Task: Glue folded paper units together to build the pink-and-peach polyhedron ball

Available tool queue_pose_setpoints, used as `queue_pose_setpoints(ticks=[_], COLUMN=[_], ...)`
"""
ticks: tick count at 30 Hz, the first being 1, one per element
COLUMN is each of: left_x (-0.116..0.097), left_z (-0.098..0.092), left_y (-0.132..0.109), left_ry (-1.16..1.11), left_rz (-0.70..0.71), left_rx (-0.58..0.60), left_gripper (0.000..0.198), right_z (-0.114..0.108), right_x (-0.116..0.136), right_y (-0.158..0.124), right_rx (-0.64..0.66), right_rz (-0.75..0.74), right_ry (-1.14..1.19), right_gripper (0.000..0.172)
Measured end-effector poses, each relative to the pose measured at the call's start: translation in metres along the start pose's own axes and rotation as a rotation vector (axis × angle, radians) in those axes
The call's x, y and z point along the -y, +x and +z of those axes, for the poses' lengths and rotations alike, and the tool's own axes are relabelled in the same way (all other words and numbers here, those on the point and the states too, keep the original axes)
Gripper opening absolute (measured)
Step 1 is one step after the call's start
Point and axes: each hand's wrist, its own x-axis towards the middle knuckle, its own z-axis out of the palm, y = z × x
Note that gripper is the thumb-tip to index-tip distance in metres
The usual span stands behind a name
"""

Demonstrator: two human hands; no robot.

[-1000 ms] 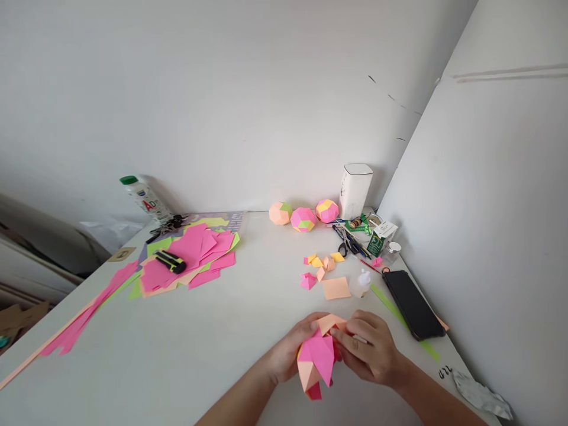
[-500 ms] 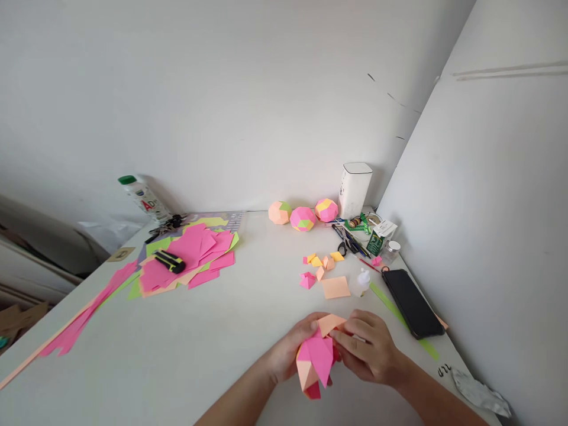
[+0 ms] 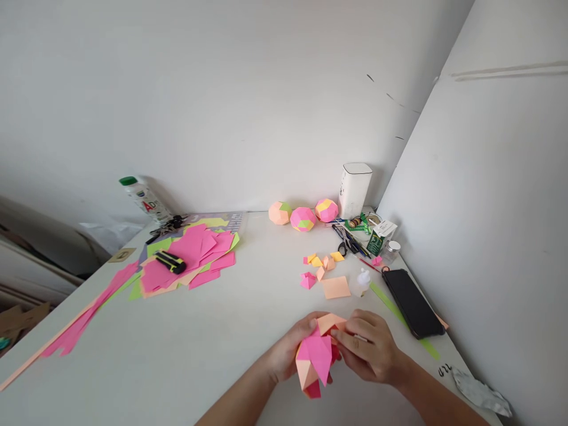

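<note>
Over the near part of the table, my left hand (image 3: 290, 350) is closed around a partly assembled origami ball (image 3: 316, 352) of pink and peach folded paper. My right hand (image 3: 370, 346) pinches a peach flap at the ball's right upper side; its fingertips are partly tucked behind the paper. Beyond the hands lie a peach paper sheet (image 3: 336, 287), a pink folded piece (image 3: 307, 280) and several small yellow and peach folded pieces (image 3: 328, 262). A small white-topped bottle (image 3: 363, 279) stands just right of the sheet.
Three finished paper balls (image 3: 303, 219) sit against the wall beside a white container (image 3: 355, 189). Scissors (image 3: 342, 247), a jar (image 3: 391, 251) and a black phone (image 3: 412, 303) are on the right. At left, a cutter (image 3: 170, 261) rests on pink sheets (image 3: 190, 254), near a bottle (image 3: 144, 198).
The right fingertips shift very slightly at the peach flap, and the ball tilts a little. Both hands keep their hold; everything else stays in place.
</note>
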Motion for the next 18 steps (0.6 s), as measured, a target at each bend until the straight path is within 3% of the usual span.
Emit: queue_pose_setpoints(ticks=[9,18], left_x=[-0.0024,-0.0027], left_z=[0.0030,0.0050], left_y=[0.0004,0.0001], left_ry=[0.013,0.012], left_rz=[0.005,0.003], left_rx=[0.019,-0.034], left_gripper=[0.044,0.048], right_z=[-0.0008,-0.0005], right_x=[-0.0012,-0.0022], right_y=[0.0004,0.0001], right_rx=[-0.017,-0.007], right_rz=[-0.006,-0.003], right_ry=[-0.025,-0.006], right_gripper=[0.033,0.031])
